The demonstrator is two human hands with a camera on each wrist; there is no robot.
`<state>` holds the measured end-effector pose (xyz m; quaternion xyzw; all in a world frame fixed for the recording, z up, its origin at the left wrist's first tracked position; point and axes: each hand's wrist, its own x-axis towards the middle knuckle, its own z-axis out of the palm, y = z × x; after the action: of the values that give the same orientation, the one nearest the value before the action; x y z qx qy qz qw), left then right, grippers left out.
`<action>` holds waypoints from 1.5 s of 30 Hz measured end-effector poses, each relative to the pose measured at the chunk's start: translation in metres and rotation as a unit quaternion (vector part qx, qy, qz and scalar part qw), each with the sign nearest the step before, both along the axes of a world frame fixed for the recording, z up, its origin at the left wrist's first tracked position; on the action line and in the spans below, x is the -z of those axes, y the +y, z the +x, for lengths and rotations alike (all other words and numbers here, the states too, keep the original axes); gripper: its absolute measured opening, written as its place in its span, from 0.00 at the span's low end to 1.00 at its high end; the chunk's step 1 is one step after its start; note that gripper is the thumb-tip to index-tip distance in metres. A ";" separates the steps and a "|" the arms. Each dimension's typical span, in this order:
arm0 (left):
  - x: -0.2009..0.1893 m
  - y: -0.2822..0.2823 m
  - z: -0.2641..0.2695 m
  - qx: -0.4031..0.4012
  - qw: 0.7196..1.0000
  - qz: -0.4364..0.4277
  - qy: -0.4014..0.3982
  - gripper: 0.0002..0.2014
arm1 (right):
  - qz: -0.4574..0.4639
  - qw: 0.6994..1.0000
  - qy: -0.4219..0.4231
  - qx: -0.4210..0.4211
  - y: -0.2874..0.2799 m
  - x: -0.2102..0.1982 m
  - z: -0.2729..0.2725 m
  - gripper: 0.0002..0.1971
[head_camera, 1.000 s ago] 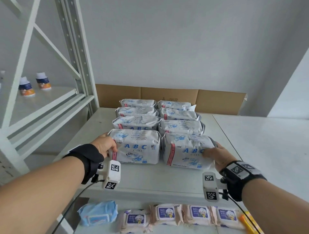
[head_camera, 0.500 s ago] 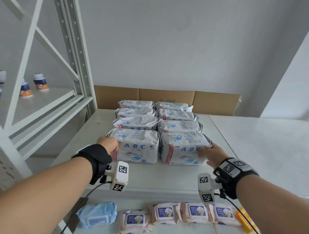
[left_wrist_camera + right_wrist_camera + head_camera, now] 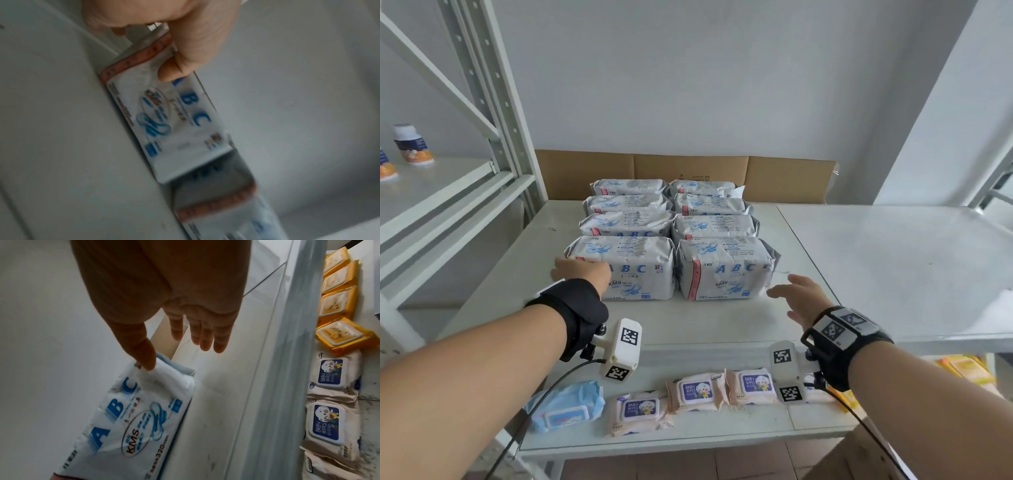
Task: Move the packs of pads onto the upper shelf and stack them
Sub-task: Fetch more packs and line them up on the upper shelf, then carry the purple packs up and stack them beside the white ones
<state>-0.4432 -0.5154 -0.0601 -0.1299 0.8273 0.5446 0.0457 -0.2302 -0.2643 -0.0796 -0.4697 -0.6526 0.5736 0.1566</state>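
pad pack [image 3: 726, 270] "ABC KMS", wipes [image 3: 694, 390] "BABY WIPES"

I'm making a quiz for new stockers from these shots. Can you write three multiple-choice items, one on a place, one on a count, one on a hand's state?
1. Where do the baby wipes packs lie?
A. on the shelf below the pad packs
B. on top of the pad packs
C. on the cardboard

2. How many ABC pad packs are on the upper shelf?
A. four
B. six
C. eight

3. What is the right hand doing?
A. gripping a bottle
B. open, fingers straight, beside the front right pack
C. curled in a fist

Answers:
1. A, they lie beneath the shelf's front edge.
2. C, two columns of four.
3. B, the right wrist view shows spread fingers.
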 end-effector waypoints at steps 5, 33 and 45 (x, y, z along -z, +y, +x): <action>-0.033 0.034 0.071 -0.008 0.998 -0.023 0.060 0.39 | -0.004 0.999 0.043 -0.002 0.014 -0.009 0.072 0.35; 0.115 0.392 0.599 0.531 0.843 -0.021 -0.085 0.41 | -0.006 0.966 -0.128 0.224 0.204 0.083 0.637 0.33; 0.207 0.539 0.653 0.522 0.829 -0.078 -0.184 0.45 | -0.063 0.948 -0.226 0.216 0.377 0.157 0.689 0.35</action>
<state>0.2101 0.0232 -0.2672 0.2202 0.7877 0.3396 0.4644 0.4587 0.1128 -0.2368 -0.7260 -0.5159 0.4447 0.0949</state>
